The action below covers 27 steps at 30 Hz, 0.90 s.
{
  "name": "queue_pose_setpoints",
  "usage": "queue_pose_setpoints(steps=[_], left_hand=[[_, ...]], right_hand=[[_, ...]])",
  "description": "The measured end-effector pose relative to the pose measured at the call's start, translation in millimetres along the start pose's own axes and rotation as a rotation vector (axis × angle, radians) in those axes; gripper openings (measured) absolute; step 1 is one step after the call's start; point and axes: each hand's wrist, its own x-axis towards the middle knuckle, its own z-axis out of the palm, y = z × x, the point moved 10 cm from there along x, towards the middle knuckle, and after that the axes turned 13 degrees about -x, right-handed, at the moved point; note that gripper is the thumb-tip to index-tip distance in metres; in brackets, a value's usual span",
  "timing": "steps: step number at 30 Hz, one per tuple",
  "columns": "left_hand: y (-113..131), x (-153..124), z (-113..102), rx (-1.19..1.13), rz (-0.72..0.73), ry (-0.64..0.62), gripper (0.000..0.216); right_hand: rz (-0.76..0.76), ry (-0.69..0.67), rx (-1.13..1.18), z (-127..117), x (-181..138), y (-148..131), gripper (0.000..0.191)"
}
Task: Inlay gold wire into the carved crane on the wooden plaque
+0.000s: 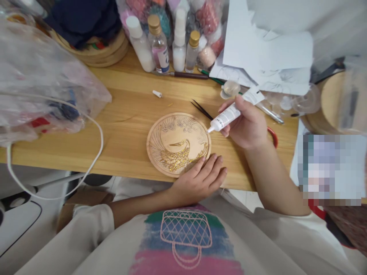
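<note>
A round wooden disc [172,133] with a carved bird design, partly lined in gold, lies near the front edge of the wooden table [126,114]. My left hand [200,179] rests on the disc's lower right rim, fingers lying flat together. My right hand [249,124] is closed round a white glue tube [232,112], whose nozzle tip touches the disc's right edge. A small white cap [157,93] lies on the table behind the disc.
Thin dark tweezers [202,109] lie just behind the disc. Several small bottles [160,46] stand at the back, with a brush [189,75] before them. White papers [266,53] are piled at back right. A clear plastic bag [37,80] and white cable [97,149] sit left.
</note>
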Motion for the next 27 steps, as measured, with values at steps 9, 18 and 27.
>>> queue_pose_setpoints(steps=[9, 18, 27], left_hand=[[-0.7, 0.9, -2.9, -0.011, -0.005, 0.033, 0.035], [-1.4, 0.7, -2.2, -0.016, -0.017, 0.021, 0.034], [-1.7, 0.9, -2.7, -0.02, -0.044, 0.02, 0.032]], right_hand=[[-0.017, 0.022, -0.026, -1.8, -0.5, -0.3, 0.036], [-0.021, 0.022, 0.014, -2.3, -1.2, -2.7, 0.035], [-0.114, 0.164, 0.049, -12.4, -1.0, -9.3, 0.044]])
